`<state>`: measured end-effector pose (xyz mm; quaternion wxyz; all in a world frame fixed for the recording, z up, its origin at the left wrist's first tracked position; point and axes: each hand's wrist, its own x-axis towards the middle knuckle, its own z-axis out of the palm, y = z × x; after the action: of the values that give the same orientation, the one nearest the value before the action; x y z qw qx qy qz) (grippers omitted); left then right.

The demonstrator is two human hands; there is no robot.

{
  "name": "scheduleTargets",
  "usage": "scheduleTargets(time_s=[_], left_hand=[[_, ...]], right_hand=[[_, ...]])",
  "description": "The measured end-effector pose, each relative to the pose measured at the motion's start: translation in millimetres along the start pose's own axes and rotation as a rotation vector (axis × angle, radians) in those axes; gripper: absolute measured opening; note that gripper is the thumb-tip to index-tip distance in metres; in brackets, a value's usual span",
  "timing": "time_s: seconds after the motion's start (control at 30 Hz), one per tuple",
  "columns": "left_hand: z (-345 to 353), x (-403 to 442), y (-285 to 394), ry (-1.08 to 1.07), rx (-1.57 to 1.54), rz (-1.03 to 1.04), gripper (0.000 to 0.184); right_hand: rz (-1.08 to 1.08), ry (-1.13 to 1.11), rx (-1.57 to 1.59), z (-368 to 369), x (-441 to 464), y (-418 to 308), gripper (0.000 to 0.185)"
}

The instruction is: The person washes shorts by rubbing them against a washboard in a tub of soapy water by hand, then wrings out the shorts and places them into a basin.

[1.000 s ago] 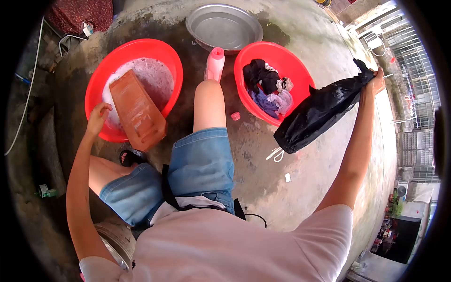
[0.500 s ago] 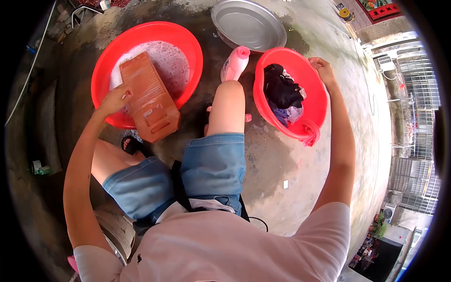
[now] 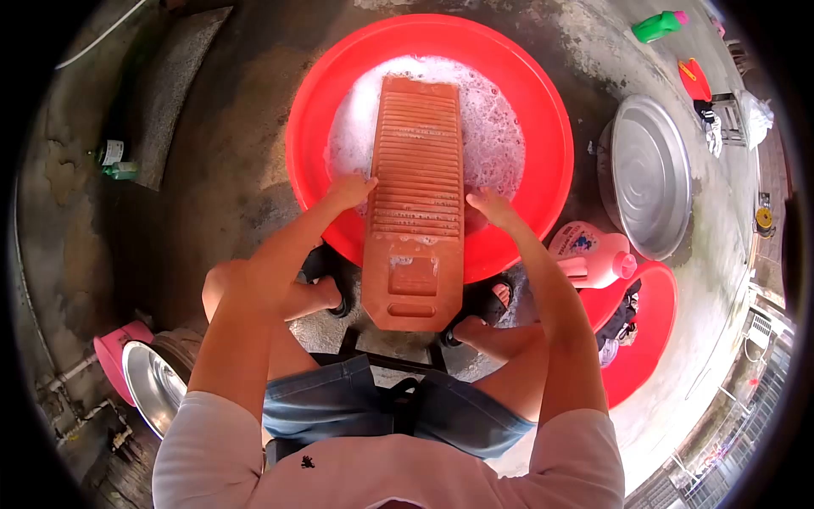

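An orange-brown ridged washboard (image 3: 415,170) leans in a large red basin (image 3: 555,153), its top end in foamy water (image 3: 496,127) and its slotted end sticking out over the near rim. My left hand (image 3: 352,191) is closed at the board's left edge, thumb near the ridges. At the right edge my right hand (image 3: 492,206) is closed, fingertips against the board's side; fingers below the edge are hidden. A pink detergent bottle (image 3: 593,254) stands to the right of the basin.
A red tub (image 3: 653,339) with dark clothes (image 3: 623,318) stands at the right. Behind it is a metal basin (image 3: 653,178). A green bottle (image 3: 660,27) lies at the upper right. Another metal bowl (image 3: 153,386) is at lower left.
My view has swung left onto the foamy basin. My right hand has left the clothes tub and come to the washboard's right side. The board now points straight toward me.
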<state>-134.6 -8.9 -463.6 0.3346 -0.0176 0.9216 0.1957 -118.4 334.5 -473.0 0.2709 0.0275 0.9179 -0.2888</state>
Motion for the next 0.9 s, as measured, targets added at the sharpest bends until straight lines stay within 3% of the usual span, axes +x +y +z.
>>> scheduleTargets(time_s=[0.1,0.13,0.23,0.27,0.37,0.47,0.57,0.6,0.77,0.9], left_hand=[[24,44,-7,-0.006,-0.315,-0.077,0.049],[36,41,1,0.039,-0.443,-0.096,0.047],[49,13,17,-0.010,-0.768,-0.147,0.043],[46,5,24,-0.042,-0.866,-0.153,0.042],[48,-31,59,-0.107,-1.087,-0.259,0.041],[74,-47,85,-0.135,-1.054,-0.255,0.042],[93,-34,97,-0.077,-1.058,-0.208,0.040],[94,-24,96,-0.124,-0.998,-0.319,0.044],[69,8,62,-0.172,-0.942,-0.270,0.046],[14,-28,45,-0.404,-0.674,-0.189,0.043]], right_hand=[[0.321,-0.332,0.925,14,16,-33,0.058],[0.370,-0.218,0.877,31,17,-25,0.053],[0.476,-0.081,1.292,44,-11,-36,0.045],[0.468,0.093,1.271,48,-20,-41,0.038],[0.513,0.273,1.222,16,-78,-66,0.034],[0.625,0.415,0.814,-7,-118,-73,0.038],[0.738,0.400,0.710,-10,-119,-53,0.040],[0.746,0.413,0.701,-8,-112,-50,0.047],[0.572,0.215,0.504,17,-63,-36,0.056],[0.481,0.194,0.892,-6,-67,-57,0.036]])
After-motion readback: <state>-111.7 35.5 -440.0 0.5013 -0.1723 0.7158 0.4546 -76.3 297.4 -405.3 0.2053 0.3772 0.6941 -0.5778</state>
